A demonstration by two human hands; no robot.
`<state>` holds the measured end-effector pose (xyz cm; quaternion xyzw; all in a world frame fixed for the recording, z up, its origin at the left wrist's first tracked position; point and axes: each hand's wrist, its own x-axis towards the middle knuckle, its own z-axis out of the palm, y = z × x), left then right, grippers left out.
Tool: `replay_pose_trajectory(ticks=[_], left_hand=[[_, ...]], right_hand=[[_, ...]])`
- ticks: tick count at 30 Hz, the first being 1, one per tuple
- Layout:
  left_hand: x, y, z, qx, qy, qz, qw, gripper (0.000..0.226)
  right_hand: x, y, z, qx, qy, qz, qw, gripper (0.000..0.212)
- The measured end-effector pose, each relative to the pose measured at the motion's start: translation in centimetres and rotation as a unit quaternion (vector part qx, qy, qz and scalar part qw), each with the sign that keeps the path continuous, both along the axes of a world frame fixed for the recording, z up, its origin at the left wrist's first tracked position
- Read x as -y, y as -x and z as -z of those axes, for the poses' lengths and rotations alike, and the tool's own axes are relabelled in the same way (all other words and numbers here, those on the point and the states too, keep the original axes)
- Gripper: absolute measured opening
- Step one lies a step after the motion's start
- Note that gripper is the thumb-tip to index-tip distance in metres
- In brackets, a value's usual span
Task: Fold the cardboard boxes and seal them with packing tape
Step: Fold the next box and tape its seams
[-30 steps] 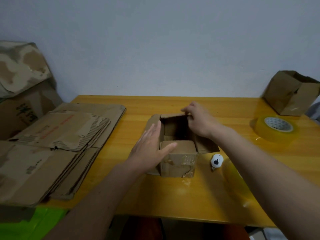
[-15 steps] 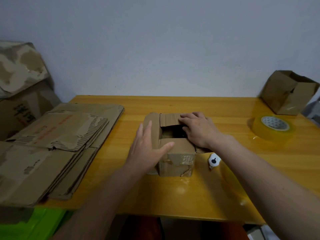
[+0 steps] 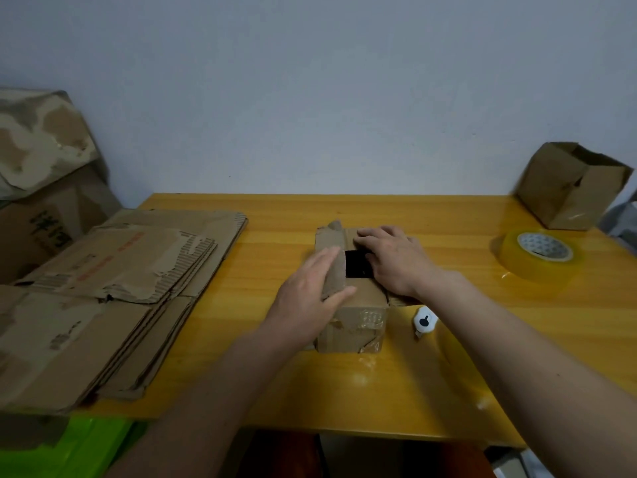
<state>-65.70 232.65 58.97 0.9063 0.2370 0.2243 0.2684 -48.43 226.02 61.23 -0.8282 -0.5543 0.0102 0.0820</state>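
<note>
Both my hands lie flat on the box (image 3: pixel 358 322) at table (image 3: pixel 448 374) centre: left hand (image 3: pixel 310 298) pressing the 9 o'clock flap, right hand (image 3: pixel 396 260) the 3 o'clock flap; tape (image 3: pixel 537 253) at 2 o'clock.

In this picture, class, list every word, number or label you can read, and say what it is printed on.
Nothing can be read for certain.
Large box at far left: dark characters, too blurred to read.
Flattened cardboard stack: red print, too faint to read.
Box under the hands: a tape patch, no legible text.
Tape roll: a pattern on the core, no words.
</note>
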Motion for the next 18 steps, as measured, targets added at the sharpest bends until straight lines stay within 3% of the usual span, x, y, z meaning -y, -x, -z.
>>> replay_pose_trajectory(ticks=[3,7,9,12,13,14,16,18], left_hand=[[0.1,0.2,0.4,-0.04,-0.023,0.027,0.999,0.067],[0.0,0.3,0.9,-0.058,-0.026,0.035,0.997,0.07],[0.0,0.3,1.0,-0.058,-0.025,0.033,0.997,0.071],[0.1,0.3,1.1,-0.053,-0.021,0.034,0.998,0.069],[0.1,0.3,1.1,-0.051,-0.021,0.034,0.998,0.069],[0.2,0.3,1.1,-0.049,-0.022,0.035,0.998,0.069],[0.2,0.3,1.1,-0.047,-0.025,0.034,0.998,0.069],[0.2,0.3,1.2,-0.048,-0.024,0.03,0.998,0.069]], right_hand=[[0.3,-0.1,-0.2,-0.027,-0.035,-0.003,0.999,0.045],[0.8,-0.3,-1.5,-0.175,-0.186,0.022,0.967,0.049],[1.2,-0.4,-2.0,-0.281,-0.275,0.071,0.917,0.048],[1.7,0.0,-2.1,-0.443,-0.414,0.165,0.778,0.045],[1.8,0.3,-1.9,-0.463,-0.437,0.185,0.748,0.044],[1.9,0.6,-1.7,-0.457,-0.432,0.195,0.752,0.042],[2.0,1.2,-0.9,-0.431,-0.379,0.187,0.797,0.039],[2.1,1.7,-0.5,-0.472,-0.354,0.14,0.795,0.039]])
